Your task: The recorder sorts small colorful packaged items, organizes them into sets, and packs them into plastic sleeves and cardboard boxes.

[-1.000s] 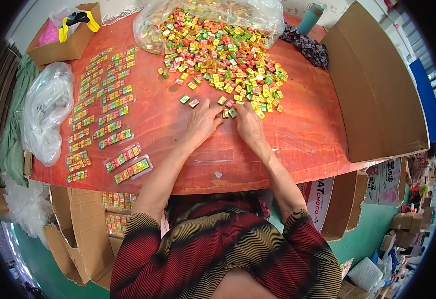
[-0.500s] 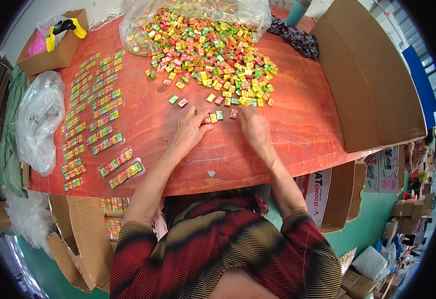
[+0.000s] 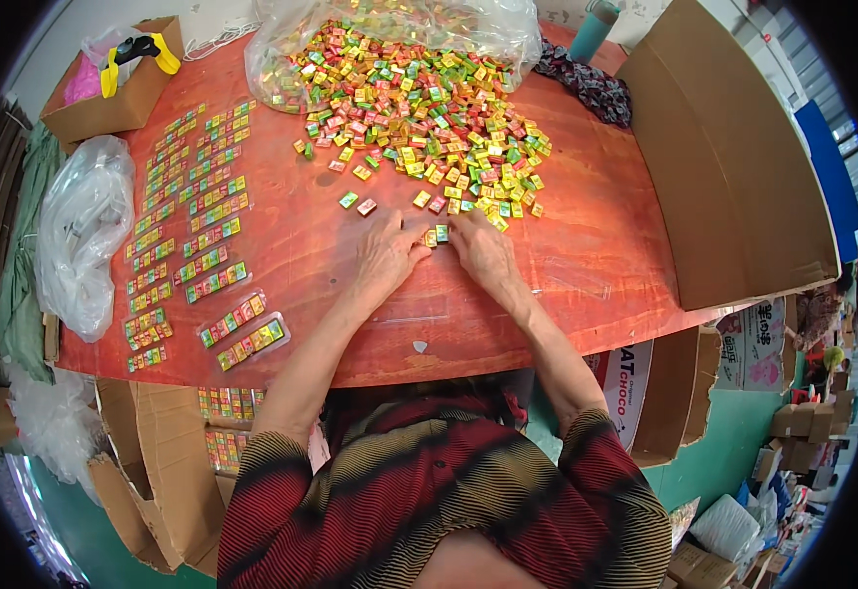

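Yellow box (image 3: 431, 239), green box (image 3: 442, 234): side by side in crosswise row between left hand (image 3: 386, 255) and right hand (image 3: 486, 253), green nearer right; finger closure partly hidden, cannot tell.

Wide fisheye view from the wearer's head, upright, aimed steeply down and forward.
The left of two side-by-side cameras looks over the striped shirt (image 3: 380, 491), nearest the lens at bottom centre, onto the red tabletop (image 3: 591, 250), whose front edge curves across the frame. The left hand (image 3: 387, 253) and right hand (image 3: 485, 253) fall near the middle, farther off; the transparent plastic bag (image 3: 512, 27), farther still, is cut by the upper border. The cardboard panel (image 3: 733, 167) bows at right, inside black corners.
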`<act>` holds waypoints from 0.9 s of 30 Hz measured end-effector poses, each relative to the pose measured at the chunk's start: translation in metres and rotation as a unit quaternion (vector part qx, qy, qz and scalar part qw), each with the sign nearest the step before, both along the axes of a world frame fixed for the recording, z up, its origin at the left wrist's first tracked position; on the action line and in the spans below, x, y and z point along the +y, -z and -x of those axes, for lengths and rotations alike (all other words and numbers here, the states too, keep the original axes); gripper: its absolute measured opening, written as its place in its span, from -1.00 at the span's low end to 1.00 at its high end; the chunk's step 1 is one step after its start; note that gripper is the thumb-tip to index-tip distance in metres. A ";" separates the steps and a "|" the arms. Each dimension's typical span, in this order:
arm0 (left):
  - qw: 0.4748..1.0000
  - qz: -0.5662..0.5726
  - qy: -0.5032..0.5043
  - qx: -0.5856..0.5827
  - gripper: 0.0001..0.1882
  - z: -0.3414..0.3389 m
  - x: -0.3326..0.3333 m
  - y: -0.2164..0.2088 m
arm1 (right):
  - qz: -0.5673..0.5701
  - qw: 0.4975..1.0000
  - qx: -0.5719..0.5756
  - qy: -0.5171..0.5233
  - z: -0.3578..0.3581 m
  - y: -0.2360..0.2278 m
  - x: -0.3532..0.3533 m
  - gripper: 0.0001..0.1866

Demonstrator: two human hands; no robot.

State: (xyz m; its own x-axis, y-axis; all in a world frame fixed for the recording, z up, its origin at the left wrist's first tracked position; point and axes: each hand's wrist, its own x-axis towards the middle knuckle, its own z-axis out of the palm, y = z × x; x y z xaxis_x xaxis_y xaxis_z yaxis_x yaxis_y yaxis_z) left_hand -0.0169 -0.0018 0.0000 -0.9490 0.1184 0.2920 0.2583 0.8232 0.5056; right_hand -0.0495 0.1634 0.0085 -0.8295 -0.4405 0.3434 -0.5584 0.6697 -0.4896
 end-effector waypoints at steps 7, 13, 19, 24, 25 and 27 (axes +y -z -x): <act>0.998 -0.055 0.005 -0.030 -0.49 -0.004 -0.012 -0.010 | -0.081 0.994 0.049 0.062 0.039 0.007 -0.032 -0.81; 0.996 -0.064 0.003 -0.055 -0.51 -0.005 -0.014 -0.012 | -0.064 0.996 0.007 0.070 0.044 0.006 -0.030 -0.82; 0.997 -0.069 -0.001 -0.042 -0.54 0.003 0.000 -0.008 | 0.058 0.995 0.006 0.081 0.035 -0.009 0.005 -0.75; 0.999 -0.041 -0.002 -0.030 -0.64 0.005 0.007 -0.005 | 0.057 0.998 0.017 0.000 0.018 -0.010 0.007 -0.75; 0.999 -0.026 -0.004 -0.018 -0.67 0.005 0.008 -0.006 | 0.051 0.999 0.014 -0.015 0.014 -0.010 0.006 -0.75; 1.000 -0.008 -0.008 -0.006 -0.70 0.004 0.004 -0.005 | 0.029 0.998 0.037 -0.047 0.012 -0.006 0.000 -0.73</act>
State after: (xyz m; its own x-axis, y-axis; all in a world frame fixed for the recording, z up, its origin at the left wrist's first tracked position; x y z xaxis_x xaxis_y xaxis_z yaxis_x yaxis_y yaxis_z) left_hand -0.0210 0.0024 0.0046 -0.9543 0.0994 0.2818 0.2393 0.8191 0.5214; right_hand -0.0611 0.1629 0.0143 -0.7570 -0.4928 0.4289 -0.6532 0.5849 -0.4808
